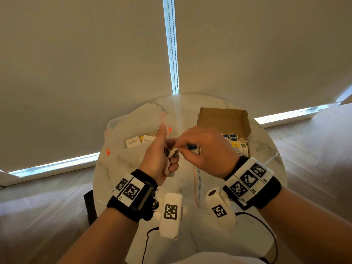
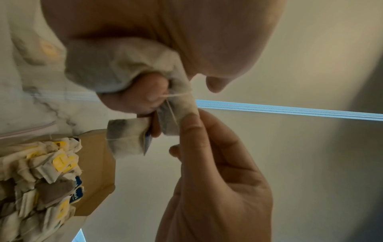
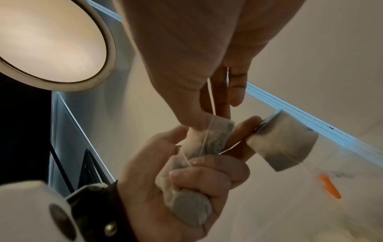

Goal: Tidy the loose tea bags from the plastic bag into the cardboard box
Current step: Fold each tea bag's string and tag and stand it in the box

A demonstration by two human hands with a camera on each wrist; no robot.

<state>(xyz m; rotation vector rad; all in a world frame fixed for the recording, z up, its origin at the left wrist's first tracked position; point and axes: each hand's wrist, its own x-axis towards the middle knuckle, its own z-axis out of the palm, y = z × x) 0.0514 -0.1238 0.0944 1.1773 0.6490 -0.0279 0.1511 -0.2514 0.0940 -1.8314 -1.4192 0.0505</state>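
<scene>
My left hand (image 1: 169,155) hovers over the table's middle, thumb up, gripping a bunch of grey-white tea bags (image 3: 186,204) in its curled fingers. One tea bag (image 3: 283,140) sticks out between its fingertips. With thumb and forefinger, my right hand (image 1: 179,147) pinches one tea bag (image 2: 178,113) of the bunch, its string (image 3: 207,135) trailing across it. The open cardboard box (image 1: 224,121) stands at the back right with several tea bags (image 1: 236,143) inside. The clear plastic bag (image 1: 137,121) lies at the back left with a few tea bags (image 1: 133,141) in it.
Everything sits on a small round marble table (image 1: 266,153). The zip strip of a clear bag (image 1: 197,185) lies flat between my wrists. Roller blinds hang behind the table, and wooden floor surrounds it.
</scene>
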